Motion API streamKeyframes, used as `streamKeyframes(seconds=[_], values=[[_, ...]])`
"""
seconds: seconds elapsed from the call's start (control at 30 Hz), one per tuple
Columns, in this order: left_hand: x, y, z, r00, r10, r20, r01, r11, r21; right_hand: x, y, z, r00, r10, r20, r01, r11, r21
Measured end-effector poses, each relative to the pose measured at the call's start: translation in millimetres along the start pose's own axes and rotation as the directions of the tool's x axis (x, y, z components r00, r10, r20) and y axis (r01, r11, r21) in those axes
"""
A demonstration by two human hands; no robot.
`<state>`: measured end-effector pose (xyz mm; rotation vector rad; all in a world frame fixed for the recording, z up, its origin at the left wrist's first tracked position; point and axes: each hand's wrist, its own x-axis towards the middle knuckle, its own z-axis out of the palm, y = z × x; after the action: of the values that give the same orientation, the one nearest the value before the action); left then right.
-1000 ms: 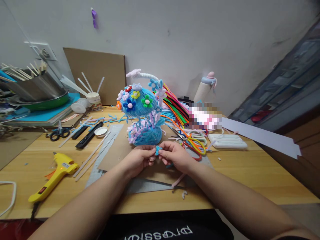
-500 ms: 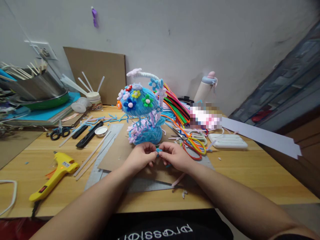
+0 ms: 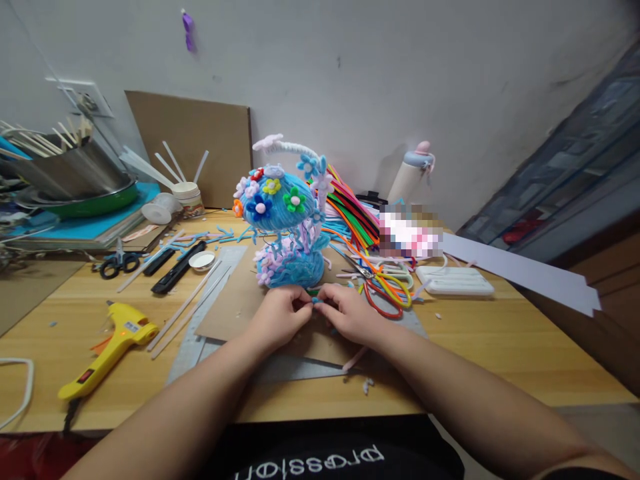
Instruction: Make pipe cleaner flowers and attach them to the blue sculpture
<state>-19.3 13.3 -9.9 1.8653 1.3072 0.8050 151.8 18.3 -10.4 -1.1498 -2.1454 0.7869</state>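
Observation:
Between the fingertips of both hands is a small blue pipe cleaner piece, mostly covered by the fingers. My left hand pinches it from one side and my right hand from the other. Both are held over a brown cardboard sheet. Just behind them stands a blue, mushroom-shaped pipe cleaner lamp-like model, its cap dotted with colourful flowers and a white arched stem above. Scissors with red and yellow handles lie close to my right hand.
A yellow glue gun lies at the left, near glue sticks and a black cutter. Small scissors are farther back. Bundled pipe cleaners, a bottle and a white case occupy the right side.
The fingertips have shifted around the blue piece, which shows less and looks more folded now. Both hands stay in nearly the same place; the model has not moved.

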Motion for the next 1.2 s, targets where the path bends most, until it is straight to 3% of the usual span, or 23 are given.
streamKeyframes(seconds=[0.17, 0.37, 0.43, 0.53, 0.6, 0.7, 0.83, 1.0, 1.1, 1.2], values=[[-1.0, 0.2, 1.7, 0.998, 0.027, -0.05, -0.022, 0.996, 0.087, -1.3, 0.7, 5.4, 0.999, -0.017, -0.043, 0.015, 0.999, -0.041], [-3.1, 4.3, 4.2, 0.983, 0.135, -0.127, -0.114, 0.98, 0.164, -1.9, -0.7, 14.9, 0.981, 0.12, -0.15, -0.098, 0.984, 0.145], [-2.4, 5.9, 3.7, 0.991, 0.059, -0.12, -0.053, 0.997, 0.052, -0.8, -1.7, 15.5, 0.975, 0.184, -0.128, -0.146, 0.953, 0.265], [0.6, 8.4, 2.2, 0.986, -0.16, 0.038, 0.164, 0.933, -0.321, 0.4, -3.9, 13.1, 0.958, 0.283, -0.04, -0.23, 0.848, 0.477], [2.7, 9.8, 1.4, 0.969, -0.203, 0.143, 0.247, 0.826, -0.507, 0.8, -5.4, 10.4, 0.949, 0.314, -0.002, -0.256, 0.78, 0.571], [4.5, 10.8, 0.9, 0.965, -0.204, 0.167, 0.263, 0.751, -0.605, 1.3, -5.9, 7.5, 0.947, 0.322, 0.021, -0.265, 0.74, 0.619], [4.7, 10.9, 1.3, 0.968, -0.205, 0.142, 0.249, 0.758, -0.603, 1.9, -4.1, 8.1, 0.955, 0.296, 0.02, -0.25, 0.765, 0.593], [2.5, 10.5, 2.8, 0.979, -0.19, 0.072, 0.202, 0.876, -0.438, -0.4, -3.9, 10.8, 0.967, 0.253, 0.017, -0.228, 0.837, 0.498], [1.3, 9.0, 3.2, 0.983, -0.183, 0.016, 0.18, 0.94, -0.289, -4.2, -5.7, 10.9, 0.982, 0.178, -0.063, -0.148, 0.932, 0.33], [1.2, 7.4, 3.2, 0.98, -0.194, 0.039, 0.197, 0.946, -0.258, -7.6, -7.1, 10.4, 0.985, 0.043, -0.165, -0.022, 0.992, 0.124]])
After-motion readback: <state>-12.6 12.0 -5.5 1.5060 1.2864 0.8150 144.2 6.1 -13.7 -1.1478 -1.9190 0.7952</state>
